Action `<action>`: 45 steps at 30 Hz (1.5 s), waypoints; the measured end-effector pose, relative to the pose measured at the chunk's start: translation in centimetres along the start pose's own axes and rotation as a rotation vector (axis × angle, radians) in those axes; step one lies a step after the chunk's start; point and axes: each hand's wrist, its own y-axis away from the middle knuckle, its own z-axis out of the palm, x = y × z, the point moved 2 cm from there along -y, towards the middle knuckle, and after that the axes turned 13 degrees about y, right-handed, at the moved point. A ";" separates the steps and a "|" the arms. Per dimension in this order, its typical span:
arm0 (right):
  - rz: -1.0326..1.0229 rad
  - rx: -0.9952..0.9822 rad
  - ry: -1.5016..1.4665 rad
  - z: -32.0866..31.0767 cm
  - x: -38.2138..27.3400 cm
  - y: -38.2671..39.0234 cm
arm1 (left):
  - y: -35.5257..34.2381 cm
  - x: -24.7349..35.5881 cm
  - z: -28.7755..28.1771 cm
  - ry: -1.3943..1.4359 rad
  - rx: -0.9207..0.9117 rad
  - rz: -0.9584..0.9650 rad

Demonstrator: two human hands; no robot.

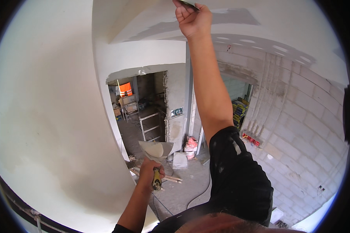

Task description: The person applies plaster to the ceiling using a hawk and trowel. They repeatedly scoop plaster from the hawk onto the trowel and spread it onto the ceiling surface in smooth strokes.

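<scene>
My left hand (pixel 151 173) is closed round the yellow-and-black handle of a wide putty knife (pixel 167 148), held low in front of the white wall. A mound of pale filler (pixel 154 150) lies on its broad metal blade. Stretched up overhead, my right hand (pixel 194 21) grips a thin dark blade (pixel 188 5) close to the ceiling. The picture's upper edge cuts off part of that tool, so its full shape is hidden. Near this hand, a grey patch of damp-looking filler (pixel 233 20) spreads over the pale ceiling (pixel 284 15).
A smooth white wall (pixel 46 97) rises close on my left. Beyond a rough doorway (pixel 142 105) stand ladders (pixel 149 126) and an orange vest (pixel 125 89). Bags (pixel 190 145), wooden sticks (pixel 173 178) and a cable (pixel 196 198) lie on the floor below. Bare block wall (pixel 299 128) fills the right side.
</scene>
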 end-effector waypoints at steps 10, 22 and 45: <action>-0.061 0.075 0.058 4.8 -7.1 4.4 | 0.4 0.4 0.4 0.099 0.036 -0.010; -0.180 0.092 0.083 9.0 -15.0 7.8 | 2.0 1.8 1.9 0.070 -0.177 -0.048; -0.213 0.028 0.390 9.6 -23.0 13.7 | 4.8 4.9 5.6 0.100 -0.389 -0.244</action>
